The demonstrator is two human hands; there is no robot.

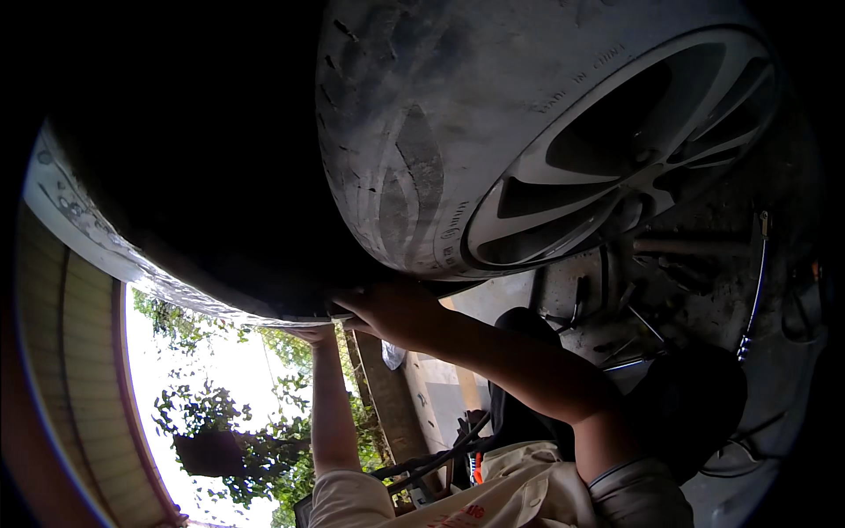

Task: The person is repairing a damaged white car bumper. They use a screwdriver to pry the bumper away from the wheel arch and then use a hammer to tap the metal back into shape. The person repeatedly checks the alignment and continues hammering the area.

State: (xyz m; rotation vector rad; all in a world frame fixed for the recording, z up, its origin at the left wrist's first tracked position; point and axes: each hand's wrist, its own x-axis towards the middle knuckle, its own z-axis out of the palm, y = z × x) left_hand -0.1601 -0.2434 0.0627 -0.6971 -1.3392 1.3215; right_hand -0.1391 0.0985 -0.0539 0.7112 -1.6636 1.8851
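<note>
A large car wheel fills the upper part, with a grey, dusty tire and a spoked alloy rim. Left of it, the light body panel curves around the dark wheel well. My right hand is at the panel's lower edge, just below the tire, its fingers bent inward and partly lost in shadow; whatever they grip cannot be made out. On the outer side of that same edge, my left hand reaches up, and its fingers are hidden behind the panel.
Tools lie on the floor at right, among them a hammer and a long shiny metal bar. Dark hoses or cables run beside my body. Leafy branches and a ribbed wall show at lower left.
</note>
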